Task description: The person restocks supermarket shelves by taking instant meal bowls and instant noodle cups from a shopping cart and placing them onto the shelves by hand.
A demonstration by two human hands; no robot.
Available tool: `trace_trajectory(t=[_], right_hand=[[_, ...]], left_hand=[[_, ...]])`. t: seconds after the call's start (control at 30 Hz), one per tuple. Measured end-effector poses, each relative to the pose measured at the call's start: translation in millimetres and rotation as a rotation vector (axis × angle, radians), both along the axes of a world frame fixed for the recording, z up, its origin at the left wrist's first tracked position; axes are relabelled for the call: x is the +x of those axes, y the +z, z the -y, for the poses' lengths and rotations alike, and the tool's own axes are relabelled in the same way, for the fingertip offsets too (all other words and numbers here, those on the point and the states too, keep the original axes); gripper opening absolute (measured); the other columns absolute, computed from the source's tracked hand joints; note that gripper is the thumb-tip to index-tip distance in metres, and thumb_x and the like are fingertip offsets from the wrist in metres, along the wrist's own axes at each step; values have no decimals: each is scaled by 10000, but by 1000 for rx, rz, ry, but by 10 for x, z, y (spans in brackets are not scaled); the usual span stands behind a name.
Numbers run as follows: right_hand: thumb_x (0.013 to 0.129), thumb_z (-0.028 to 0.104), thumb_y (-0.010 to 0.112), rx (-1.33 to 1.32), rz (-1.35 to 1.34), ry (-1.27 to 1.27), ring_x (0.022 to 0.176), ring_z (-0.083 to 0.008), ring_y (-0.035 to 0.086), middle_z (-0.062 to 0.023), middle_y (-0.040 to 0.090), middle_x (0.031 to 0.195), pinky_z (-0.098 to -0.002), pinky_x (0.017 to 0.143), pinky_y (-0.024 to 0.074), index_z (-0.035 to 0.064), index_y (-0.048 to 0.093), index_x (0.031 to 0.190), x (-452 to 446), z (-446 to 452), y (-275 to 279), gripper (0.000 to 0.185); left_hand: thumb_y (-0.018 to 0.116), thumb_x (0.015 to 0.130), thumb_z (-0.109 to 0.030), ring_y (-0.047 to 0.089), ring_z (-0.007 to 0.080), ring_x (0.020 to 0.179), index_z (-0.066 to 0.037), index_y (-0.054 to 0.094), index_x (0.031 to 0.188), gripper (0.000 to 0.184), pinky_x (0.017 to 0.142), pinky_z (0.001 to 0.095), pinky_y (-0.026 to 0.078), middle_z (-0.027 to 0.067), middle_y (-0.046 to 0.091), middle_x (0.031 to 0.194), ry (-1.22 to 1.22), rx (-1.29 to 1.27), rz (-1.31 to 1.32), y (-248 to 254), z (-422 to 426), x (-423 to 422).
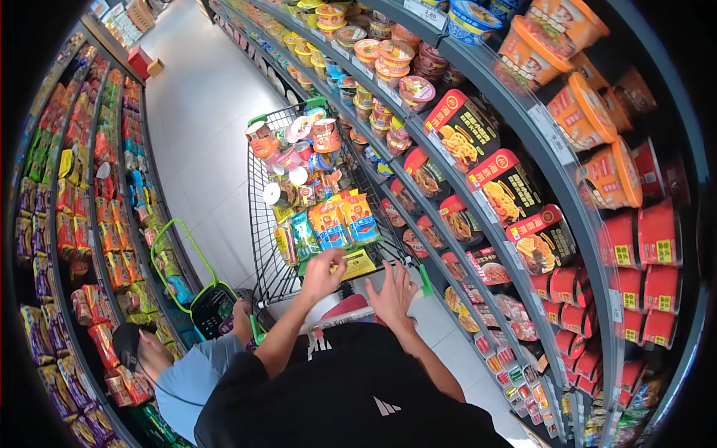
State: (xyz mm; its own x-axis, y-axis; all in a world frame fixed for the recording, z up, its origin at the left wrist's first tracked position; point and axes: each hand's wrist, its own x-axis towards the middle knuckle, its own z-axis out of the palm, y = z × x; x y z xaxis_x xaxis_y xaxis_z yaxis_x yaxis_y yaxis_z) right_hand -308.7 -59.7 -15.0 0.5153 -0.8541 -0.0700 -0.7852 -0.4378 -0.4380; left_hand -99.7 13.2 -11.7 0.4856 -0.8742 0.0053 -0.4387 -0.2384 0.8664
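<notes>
A wire shopping cart (261, 216) stands in front of me, loaded with instant noodle cups and snack bags. My left hand (323, 274) is above the near end of the cart, its fingers curled beside a yellow panel (358, 264); whether it holds anything is too small to tell. Fingers spread, my right hand (393, 293) is over the cart's handle end with nothing in it. Just beyond my hands, orange and blue bags (329, 224) and a teal bag (304, 236) stand upright. Farther along lie several cups, among them a red and white one (326, 136).
Shelves of noodle cups and boxed meals (509, 187) run along the right. Bagged snacks fill the left shelves (97, 179). A person in a blue top (196, 381) is close at lower left, near a green-handled basket (214, 308). Red box (139, 63) up the aisle.
</notes>
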Motion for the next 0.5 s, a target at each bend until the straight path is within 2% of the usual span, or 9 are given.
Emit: trace_trajectory(t=[0.1,0.2,0.3,0.4,0.5], right_hand=[[933,444,746,32,-78,-81,1451,-360,437,-168,467,1587,-555,1108,321,101,531,1526,92,21,-20,718],[918,364,722,34,-195,-63,1398,-325,490,-158,470,1595,-528,1132,313,115,560,1501,129,0,15,654],[910,315,685,63,-227,-63,1356,-312,527,-159,456,1617,-516,1144,318,126,568,1499,181,9,32,629],[909,307,656,120,-274,-72,1337,-323,549,-165,448,1634,-516,1155,327,132,562,1504,224,47,106,627],[901,299,663,89,-285,-55,1307,-331,573,-163,449,1631,-522,1150,337,145,561,1504,204,56,70,631]], left_hand=[[712,959,-137,769,344,892,2,720,1166,250,840,448,602,153,767,927,-10,78,-62,-312,540,457],[724,960,-175,750,382,1042,-7,644,1324,408,926,502,586,206,745,1168,-65,148,-35,-1177,1100,797],[751,951,-224,666,458,1220,-42,446,1542,690,1031,548,542,286,617,1397,-74,267,133,-1887,1590,971],[792,926,-259,578,524,1315,-99,265,1650,909,1094,561,504,349,518,1477,129,343,-57,-2418,2042,1187],[820,911,-277,556,529,1347,-142,165,1688,1025,1118,552,487,371,513,1470,305,447,-92,-2474,2316,1362]])
